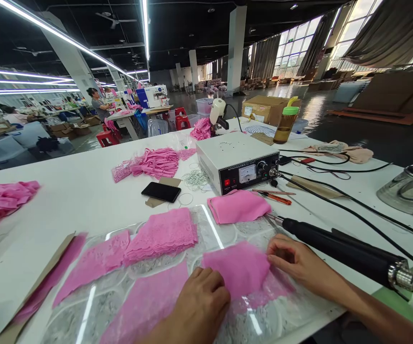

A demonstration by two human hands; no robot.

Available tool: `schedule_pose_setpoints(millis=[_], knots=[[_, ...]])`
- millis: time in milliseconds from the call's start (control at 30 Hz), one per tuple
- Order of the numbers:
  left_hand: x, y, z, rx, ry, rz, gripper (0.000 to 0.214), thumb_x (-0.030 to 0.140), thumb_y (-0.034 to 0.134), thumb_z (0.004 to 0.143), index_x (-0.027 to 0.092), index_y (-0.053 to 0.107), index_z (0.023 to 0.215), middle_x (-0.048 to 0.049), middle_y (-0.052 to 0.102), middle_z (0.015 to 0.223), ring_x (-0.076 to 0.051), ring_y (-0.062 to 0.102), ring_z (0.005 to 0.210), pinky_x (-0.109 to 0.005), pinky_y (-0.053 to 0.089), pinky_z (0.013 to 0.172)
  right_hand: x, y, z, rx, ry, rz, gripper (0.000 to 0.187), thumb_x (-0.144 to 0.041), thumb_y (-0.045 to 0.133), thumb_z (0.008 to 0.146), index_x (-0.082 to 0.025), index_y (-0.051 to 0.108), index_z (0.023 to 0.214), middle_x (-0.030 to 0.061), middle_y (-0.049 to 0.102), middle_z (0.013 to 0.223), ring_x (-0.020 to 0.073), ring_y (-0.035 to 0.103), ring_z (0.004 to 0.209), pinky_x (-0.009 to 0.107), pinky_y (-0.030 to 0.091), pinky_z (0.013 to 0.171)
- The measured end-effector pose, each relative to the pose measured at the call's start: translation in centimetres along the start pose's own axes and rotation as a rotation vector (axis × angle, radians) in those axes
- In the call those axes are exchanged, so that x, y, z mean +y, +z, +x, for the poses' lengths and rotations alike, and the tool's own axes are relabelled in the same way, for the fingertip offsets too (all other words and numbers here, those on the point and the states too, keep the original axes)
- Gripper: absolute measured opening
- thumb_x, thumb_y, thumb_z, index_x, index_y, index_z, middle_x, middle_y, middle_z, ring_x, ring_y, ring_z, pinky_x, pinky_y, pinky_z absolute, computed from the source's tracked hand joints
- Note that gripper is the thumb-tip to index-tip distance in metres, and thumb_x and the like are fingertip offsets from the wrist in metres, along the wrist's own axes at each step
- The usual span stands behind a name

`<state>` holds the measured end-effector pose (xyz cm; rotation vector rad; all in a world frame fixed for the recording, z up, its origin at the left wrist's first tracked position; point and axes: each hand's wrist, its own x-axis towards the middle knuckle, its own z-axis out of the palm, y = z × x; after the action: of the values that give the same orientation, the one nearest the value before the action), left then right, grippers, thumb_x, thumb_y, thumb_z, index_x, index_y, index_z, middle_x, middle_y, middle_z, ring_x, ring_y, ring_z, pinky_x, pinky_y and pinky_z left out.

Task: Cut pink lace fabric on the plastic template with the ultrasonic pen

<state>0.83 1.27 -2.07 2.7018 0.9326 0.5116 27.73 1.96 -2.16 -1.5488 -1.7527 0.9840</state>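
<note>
"Head view: how does the pink fabric piece (237, 270) look?"
"Sheer, slightly rumpled, left of the right hand (288, 255), which pinches its edge."
"And the left hand (202, 298)?"
"Curled at its other edge; whether gripping, I cannot tell."

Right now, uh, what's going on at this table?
Someone's right hand touches the right edge of a sheer pink piece; the left hand is at its left side. Whether either grips is unclear. Beyond lie a stack of scalloped pink fabric and a folded pink cloth. A black tool extends in from the right, its tip beside that cloth.
</note>
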Motion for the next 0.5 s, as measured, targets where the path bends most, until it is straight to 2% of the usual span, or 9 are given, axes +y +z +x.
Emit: schedule_pose_setpoints(millis=[100, 200, 367, 500], knots=[[0.1, 0.2, -0.2, -0.005, 0.021, 0.043, 0.014, 0.009, 0.058, 0.081, 0.018, 0.058, 0.071, -0.0009, 0.061, 0.076, -0.013, 0.055, 0.070, -0.028, 0.041, 0.065, -0.6, -0.2, -0.3, -0.085, 0.126, 0.194, 0.032, -0.049, 0.054, 0.080, -0.019, 0.050, 0.068, -0.0002, 0.051, 0.068, 0.0114, 0.043, 0.054, 0.023, 0.035, 0.046], [0.1, 0.1, -0.2, -0.028, 0.035, 0.066, 0.013, 0.009, 0.062, 0.078, 0.018, 0.057, 0.070, -0.0006, 0.060, 0.076, -0.013, 0.054, 0.068, -0.028, 0.040, 0.065, -0.9, -0.3, -0.5, -0.144, 0.255, 0.281, 0.037, -0.055, 0.057, 0.074, -0.019, 0.050, 0.071, -0.0047, 0.043, 0.054, 0.0092, 0.037, 0.045, 0.021, 0.028, 0.040], [0.0, -0.3, 0.2, -0.065, 0.065, 0.100, 0.015, 0.010, 0.063, 0.078, 0.017, 0.057, 0.066, -0.0002, 0.060, 0.072, -0.013, 0.052, 0.062, -0.028, 0.039, 0.063, -0.9, -0.9, -0.5, -0.202, 0.333, 0.338, 0.041, -0.051, 0.064, 0.067, -0.017, 0.059, 0.089, -0.0045, 0.046, 0.058, 0.0079, 0.035, 0.044, 0.021, 0.024, 0.040], [0.4, -0.8, 0.8, -0.149, -0.001, 0.097, 0.015, 0.012, 0.061, 0.081, 0.017, 0.059, 0.067, -0.0009, 0.062, 0.072, -0.014, 0.055, 0.064, -0.028, 0.041, 0.065, -1.1, -1.3, -0.7, -0.264, 0.281, 0.320, 0.034, -0.046, 0.064, 0.071, -0.016, 0.063, 0.085, -0.0009, 0.051, 0.067, 0.0108, 0.042, 0.057, 0.023, 0.031, 0.051]])
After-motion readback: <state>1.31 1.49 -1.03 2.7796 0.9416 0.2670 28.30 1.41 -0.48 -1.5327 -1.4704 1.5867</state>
